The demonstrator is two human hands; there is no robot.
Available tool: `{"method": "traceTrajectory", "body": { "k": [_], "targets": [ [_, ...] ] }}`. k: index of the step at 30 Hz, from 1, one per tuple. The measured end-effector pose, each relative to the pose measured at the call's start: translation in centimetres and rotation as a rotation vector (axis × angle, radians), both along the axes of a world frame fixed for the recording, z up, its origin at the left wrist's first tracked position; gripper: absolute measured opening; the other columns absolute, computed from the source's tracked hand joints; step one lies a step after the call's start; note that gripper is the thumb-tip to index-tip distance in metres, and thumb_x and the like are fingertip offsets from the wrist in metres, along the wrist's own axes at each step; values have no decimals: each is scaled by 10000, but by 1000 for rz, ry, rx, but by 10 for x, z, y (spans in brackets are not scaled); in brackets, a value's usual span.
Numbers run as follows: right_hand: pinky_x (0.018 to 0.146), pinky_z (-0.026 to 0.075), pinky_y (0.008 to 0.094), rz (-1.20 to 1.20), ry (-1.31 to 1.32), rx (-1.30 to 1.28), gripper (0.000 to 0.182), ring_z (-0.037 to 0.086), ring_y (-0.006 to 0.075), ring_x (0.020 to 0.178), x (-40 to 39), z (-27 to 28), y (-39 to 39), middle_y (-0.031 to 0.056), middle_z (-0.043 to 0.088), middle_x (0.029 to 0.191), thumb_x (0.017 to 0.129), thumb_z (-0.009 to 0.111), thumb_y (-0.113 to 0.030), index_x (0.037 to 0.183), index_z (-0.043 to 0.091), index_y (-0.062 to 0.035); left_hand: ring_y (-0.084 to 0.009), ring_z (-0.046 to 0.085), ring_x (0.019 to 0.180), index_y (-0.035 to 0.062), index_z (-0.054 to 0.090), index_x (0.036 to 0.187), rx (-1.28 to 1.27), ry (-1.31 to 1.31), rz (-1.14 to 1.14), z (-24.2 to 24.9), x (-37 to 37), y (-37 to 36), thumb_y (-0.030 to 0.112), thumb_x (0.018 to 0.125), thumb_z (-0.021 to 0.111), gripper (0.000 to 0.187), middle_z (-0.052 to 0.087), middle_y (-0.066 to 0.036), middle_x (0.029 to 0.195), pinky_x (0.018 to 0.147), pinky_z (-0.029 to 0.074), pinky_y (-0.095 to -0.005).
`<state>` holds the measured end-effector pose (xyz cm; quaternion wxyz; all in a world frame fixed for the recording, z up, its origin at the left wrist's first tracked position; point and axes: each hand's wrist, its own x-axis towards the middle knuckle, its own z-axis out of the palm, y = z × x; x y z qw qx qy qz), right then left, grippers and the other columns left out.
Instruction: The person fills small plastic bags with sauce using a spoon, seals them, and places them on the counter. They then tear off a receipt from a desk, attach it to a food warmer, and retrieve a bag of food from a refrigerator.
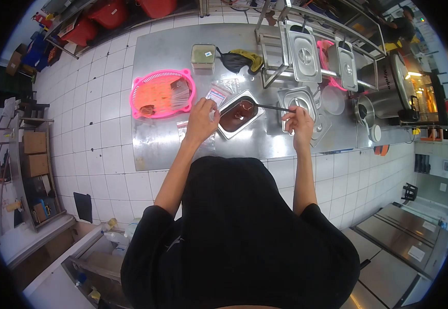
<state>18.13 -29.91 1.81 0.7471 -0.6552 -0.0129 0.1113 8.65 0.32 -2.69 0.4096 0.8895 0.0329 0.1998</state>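
My right hand (299, 123) is closed on the dark handle of a ladle (273, 107), whose head lies in brown sauce. That sauce (234, 116) is in a rectangular steel pan (227, 135) in front of me. At the pan's left edge is my left hand (203, 119), its fingers curled around something clear, perhaps a plastic bag, too small to make out. Just beyond it lies a plastic bag with a printed label (216, 96). To the left, a pink basket (135, 98) holds orange items in clear bags.
On the steel table (157, 147) stand a square container (203, 55), a dark and yellow cloth (239, 60) and a lidded steel pan (300, 102). A metal rack (280, 77) holds more lidded pans, with a large steel pot (383, 87) at the right. Another person (403, 26) is at the upper right.
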Motion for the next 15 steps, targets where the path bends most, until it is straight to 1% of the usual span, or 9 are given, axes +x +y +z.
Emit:
{"method": "traceTrajectory", "body": {
  "k": [1,5,7,8,10,11,12,13,15],
  "targets": [
    [441,374,223,34,-50,-96,349,527,100,494,1,-7,2,114,684,763,1059,469,-305,1098,602,16,-365,563,849,37,565,913,-13,13,0,-3,-3,2,63,791,662,158,548,-141,880,775,438,-457],
    [480,409,223,98,-83,-209,295,545,84,528,6,-25,21,68,697,748,1052,484,-245,1076,633,9,-354,560,832,28,564,898,-21,76,20,-1,-16,8,50,786,659,148,538,-139,857,767,437,-451],
    [531,461,298,231,-309,-565,232,602,152,556,9,-21,31,56,696,724,1030,498,-184,1053,655,-14,-356,571,830,26,565,887,-23,100,34,-1,-22,10,48,788,657,136,552,-146,851,764,444,-455],
    [531,461,298,233,-308,-564,232,602,152,556,10,-18,35,56,696,724,1030,498,-184,1053,655,-14,-359,582,828,24,566,877,-26,122,45,-1,-24,11,46,791,654,124,567,-153,845,762,451,-459],
    [589,490,375,400,-663,-740,224,650,250,607,13,-11,43,77,690,716,1010,487,-159,1012,670,-29,-367,598,835,16,568,873,-73,195,43,-4,-30,12,57,794,655,124,591,-164,849,765,464,-461],
    [589,490,375,402,-664,-740,224,650,250,607,16,-11,45,77,690,716,1010,487,-159,1012,670,-29,-374,615,841,9,569,870,-119,267,41,-7,-33,12,67,797,655,127,614,-176,853,768,476,-462],
    [616,497,393,430,-615,-784,240,657,286,631,17,-11,48,97,683,704,1010,478,-169,990,672,-29,-374,615,841,9,569,870,-122,269,44,-14,-38,11,67,797,655,127,614,-176,853,768,476,-462],
    [644,504,411,460,-567,-827,259,664,322,656,19,-12,50,117,675,693,1011,468,-179,968,674,-28,-368,619,849,-4,568,892,-134,313,14,-21,-42,9,91,810,656,153,627,-181,867,781,481,-436],
    [645,506,405,445,-503,-840,282,665,313,643,26,-9,56,117,668,670,1015,460,-195,948,673,-22,-362,623,858,-16,568,914,-149,360,-7,-29,-49,7,116,822,657,184,639,-185,882,795,486,-411]
  ]
}}
